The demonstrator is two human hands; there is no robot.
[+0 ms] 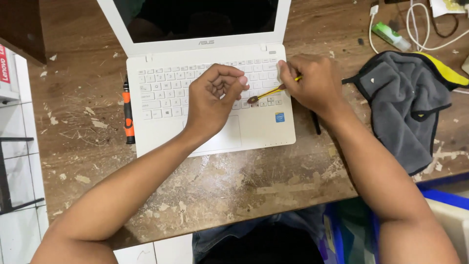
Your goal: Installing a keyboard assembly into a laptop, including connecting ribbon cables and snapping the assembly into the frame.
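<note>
A white laptop point(161, 98) lies open on a worn wooden table point(244, 181), its dark screen tilted back. My right hand point(312, 83) grips a thin yellow brush point(268, 93) whose dark tip rests on the keys at the keyboard's lower right. My left hand point(215, 98) hovers curled over the right half of the keyboard, fingers bent, thumb and forefinger close together; whether it pinches something small I cannot tell.
An orange-and-black screwdriver point(128, 115) lies just left of the laptop. A grey cloth with a yellow edge point(408, 102) sits at the right, with white cables point(415, 29) and a small green-and-white object point(388, 34) behind it. A thin black stick point(316, 124) lies beside the laptop's right edge.
</note>
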